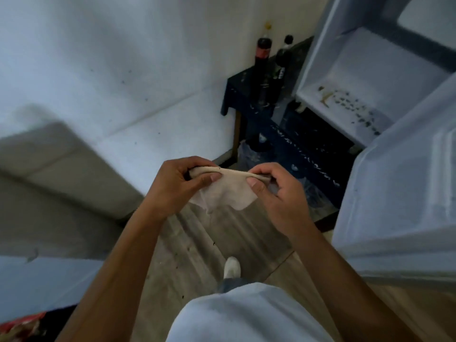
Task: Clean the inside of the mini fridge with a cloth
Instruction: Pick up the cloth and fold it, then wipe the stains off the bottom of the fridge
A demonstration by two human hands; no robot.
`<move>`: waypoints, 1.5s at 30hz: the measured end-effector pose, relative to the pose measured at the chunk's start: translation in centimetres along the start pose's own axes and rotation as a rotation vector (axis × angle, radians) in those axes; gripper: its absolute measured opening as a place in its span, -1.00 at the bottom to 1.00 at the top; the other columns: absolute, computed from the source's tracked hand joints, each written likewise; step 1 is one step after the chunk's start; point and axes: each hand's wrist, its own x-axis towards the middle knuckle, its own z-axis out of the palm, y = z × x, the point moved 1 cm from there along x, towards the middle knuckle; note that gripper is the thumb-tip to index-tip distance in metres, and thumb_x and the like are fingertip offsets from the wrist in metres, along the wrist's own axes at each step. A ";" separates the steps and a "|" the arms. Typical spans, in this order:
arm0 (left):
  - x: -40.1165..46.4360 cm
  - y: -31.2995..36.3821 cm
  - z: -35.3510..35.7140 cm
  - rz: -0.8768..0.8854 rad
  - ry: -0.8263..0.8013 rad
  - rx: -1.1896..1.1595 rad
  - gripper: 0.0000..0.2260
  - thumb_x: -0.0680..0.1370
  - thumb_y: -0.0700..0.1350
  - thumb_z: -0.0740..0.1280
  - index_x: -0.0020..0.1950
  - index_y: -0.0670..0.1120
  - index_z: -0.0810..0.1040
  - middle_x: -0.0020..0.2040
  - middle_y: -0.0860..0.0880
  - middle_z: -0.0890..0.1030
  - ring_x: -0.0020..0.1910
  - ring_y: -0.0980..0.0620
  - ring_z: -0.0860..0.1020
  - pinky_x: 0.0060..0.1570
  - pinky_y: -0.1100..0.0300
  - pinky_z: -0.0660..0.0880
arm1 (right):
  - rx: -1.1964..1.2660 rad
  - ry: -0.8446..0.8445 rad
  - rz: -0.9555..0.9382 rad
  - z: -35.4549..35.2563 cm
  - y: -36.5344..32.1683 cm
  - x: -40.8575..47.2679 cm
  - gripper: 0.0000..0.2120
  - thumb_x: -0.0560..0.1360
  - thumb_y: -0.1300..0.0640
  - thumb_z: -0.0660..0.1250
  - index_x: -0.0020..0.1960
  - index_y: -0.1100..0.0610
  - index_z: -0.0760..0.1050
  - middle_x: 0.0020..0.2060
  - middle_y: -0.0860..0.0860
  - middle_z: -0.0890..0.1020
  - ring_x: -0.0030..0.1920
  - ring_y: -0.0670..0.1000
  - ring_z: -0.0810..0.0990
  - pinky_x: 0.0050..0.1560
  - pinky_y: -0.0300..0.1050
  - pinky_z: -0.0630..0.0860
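Observation:
A thin beige cloth [225, 193] hangs stretched between both hands over the floor in the middle of the view. My left hand [179, 181] pinches its left upper edge and my right hand [276, 188] pinches the right upper edge, so the top is pulled taut. The mini fridge [365, 67] stands open at the upper right, up and to the right of the hands. Its pale floor [355, 104] carries dark crumbs and a yellowish scrap. The open fridge door [399, 193] juts toward me on the right, close to my right forearm.
A dark low table [291, 141] holds the fridge; two dark soda bottles [262, 60] stand on it against the white wall. Plastic bottles [251, 151] sit beneath it. A grey cushion [61, 174] lies at left. My white shoe [232, 267] rests on the wooden floor.

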 end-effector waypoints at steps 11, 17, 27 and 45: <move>16.0 2.3 2.7 0.262 -0.232 0.026 -0.82 0.51 -0.14 0.44 0.00 0.15 0.64 -0.13 0.34 0.67 -0.11 0.28 0.63 -0.12 0.44 0.48 | 0.023 0.285 0.114 -5.2 0.8 9.5 -0.96 0.59 0.08 0.35 0.02 -0.03 0.57 -0.15 -0.20 0.63 -0.14 -0.14 0.61 -0.21 -0.30 0.51; 24.1 2.3 5.2 0.319 -0.382 -0.064 -0.89 0.52 -0.07 0.44 0.02 0.10 0.68 -0.06 0.10 0.69 -0.03 0.10 0.64 -0.04 0.22 0.59 | 0.015 0.494 0.203 -6.2 2.0 13.0 -0.97 0.60 0.10 0.34 -0.01 0.00 0.56 -0.17 -0.14 0.62 -0.15 -0.13 0.59 -0.18 -0.24 0.54; 33.9 4.5 6.6 0.551 -0.675 -0.086 -0.89 0.54 -0.12 0.41 0.06 -0.01 0.65 -0.05 -0.05 0.60 -0.05 0.09 0.59 -0.03 0.31 0.46 | 0.051 0.673 0.279 -6.2 0.8 17.7 -0.69 0.61 -0.09 0.21 -0.08 0.16 0.42 -0.30 -0.13 0.49 -0.28 -0.17 0.47 -0.29 -0.29 0.45; 46.0 9.1 15.3 0.675 -0.806 -0.020 -0.84 0.51 -0.04 0.41 0.08 0.03 0.67 -0.07 -0.04 0.60 -0.08 0.04 0.61 -0.04 0.27 0.50 | -0.441 0.609 0.359 -16.7 6.6 24.9 -0.71 0.56 -0.12 0.31 -0.07 0.08 0.34 -0.40 -0.08 0.46 -0.38 -0.10 0.44 -0.40 -0.28 0.33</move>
